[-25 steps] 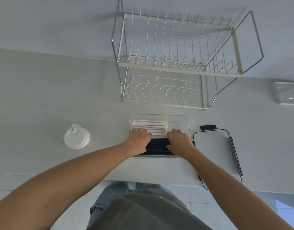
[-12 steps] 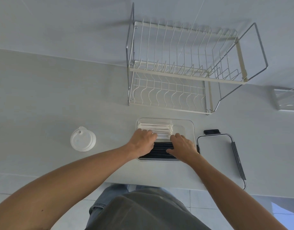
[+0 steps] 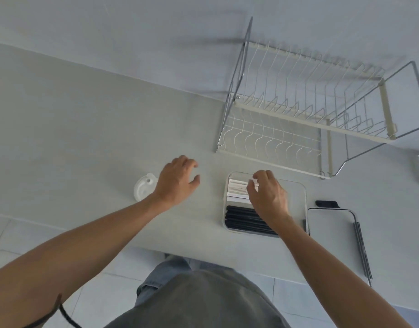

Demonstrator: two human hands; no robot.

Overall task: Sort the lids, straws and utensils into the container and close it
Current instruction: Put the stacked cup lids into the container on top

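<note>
Container is the reference: clear shallow tray sitting on the worktop, just in front of the wire dish rack. Inside it, white paper-wrapped straws fill the far half and black straws or utensils the near half; can't tell which at this resolution. Right hand hovers over the white bundle, fingers curled and close together at its top edge; contact looks likely, but whether it's actually pinching anything I can't tell. Left hand is off to the container's left, fingers spread, holding nothing, above the worktop. White cup lid lies further left of the container, partly behind that wrist, not yet sorted. Container's own lid lies flat just right of it with a dark clip at the far edge. Handling guess: cup lid is thin, light, flexy plastic, so grip it at the rim rather than pressing the dome. Wrapped straws are light and will roll, so gather them as a bundle mid-length. Container lid probably stiff; take it by the long edges and seat it square before pressing the clip.
</note>
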